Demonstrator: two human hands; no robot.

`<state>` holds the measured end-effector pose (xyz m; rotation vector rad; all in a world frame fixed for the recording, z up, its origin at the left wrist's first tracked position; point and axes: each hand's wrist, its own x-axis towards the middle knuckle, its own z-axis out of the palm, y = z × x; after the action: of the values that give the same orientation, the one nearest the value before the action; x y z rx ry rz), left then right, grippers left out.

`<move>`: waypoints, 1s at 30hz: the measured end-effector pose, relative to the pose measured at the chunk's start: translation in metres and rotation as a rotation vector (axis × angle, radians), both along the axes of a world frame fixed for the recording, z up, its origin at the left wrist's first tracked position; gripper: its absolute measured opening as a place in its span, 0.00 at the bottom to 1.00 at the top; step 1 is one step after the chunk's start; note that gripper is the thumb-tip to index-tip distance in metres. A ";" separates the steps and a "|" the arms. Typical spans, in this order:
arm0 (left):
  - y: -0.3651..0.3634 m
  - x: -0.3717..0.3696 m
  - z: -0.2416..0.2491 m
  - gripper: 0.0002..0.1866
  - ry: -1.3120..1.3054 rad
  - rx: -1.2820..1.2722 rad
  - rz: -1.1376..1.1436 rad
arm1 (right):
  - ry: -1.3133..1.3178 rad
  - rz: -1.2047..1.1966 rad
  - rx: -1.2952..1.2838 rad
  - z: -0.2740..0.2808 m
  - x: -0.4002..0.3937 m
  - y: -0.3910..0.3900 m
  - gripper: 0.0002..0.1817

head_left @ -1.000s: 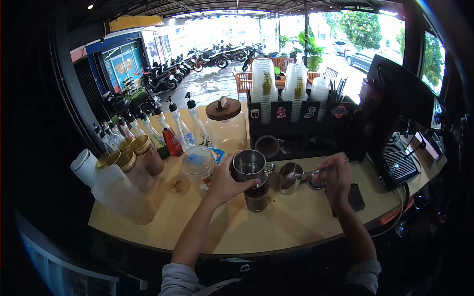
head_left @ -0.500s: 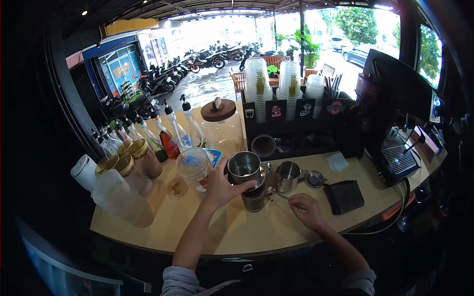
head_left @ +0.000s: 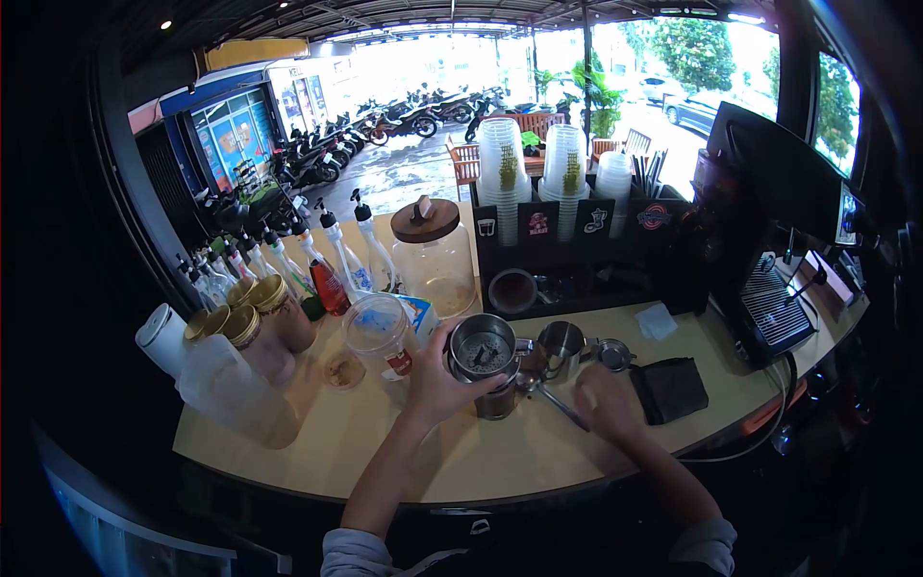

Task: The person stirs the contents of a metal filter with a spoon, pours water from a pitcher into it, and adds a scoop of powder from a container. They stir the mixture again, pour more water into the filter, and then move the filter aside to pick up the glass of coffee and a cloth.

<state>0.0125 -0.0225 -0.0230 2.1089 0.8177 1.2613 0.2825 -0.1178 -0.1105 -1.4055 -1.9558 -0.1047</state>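
Observation:
My left hand (head_left: pixel 435 380) grips a round metal filter cup (head_left: pixel 483 352) that sits on top of a small glass (head_left: pixel 499 402) on the tan counter (head_left: pixel 404 452). A dark perforated press shows inside the cup. A spoon (head_left: pixel 550 395) lies on the counter just right of the glass, its bowl by the glass and its handle pointing at my right hand (head_left: pixel 604 399). That hand is blurred, low over the counter at the handle's end; whether it still touches the spoon is unclear. A small steel pitcher (head_left: pixel 561 344) stands behind the spoon.
A round metal lid (head_left: pixel 615 355), black cloth (head_left: pixel 671 387) and white napkin (head_left: pixel 657 320) lie right. A plastic tub (head_left: pixel 379 333), gold-lidded jars (head_left: pixel 275 308), pump bottles (head_left: pixel 327 269) and a wooden-lidded glass jar (head_left: pixel 433 258) stand left. Cup stacks (head_left: pixel 506 163) and an espresso machine (head_left: pixel 781 288) line the back.
My right hand came back from the far right with the spoon, brought it beside the glass, and now sits blurred at its handle. My left hand stayed on the filter cup.

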 end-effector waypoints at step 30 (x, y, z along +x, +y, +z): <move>0.012 -0.001 -0.010 0.45 0.005 -0.058 -0.044 | 1.330 0.243 -0.214 0.032 0.021 0.080 0.11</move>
<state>0.0118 -0.0101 -0.0328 2.0732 0.7966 1.1964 0.3035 -0.0376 -0.0784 -0.8868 -0.9663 0.9337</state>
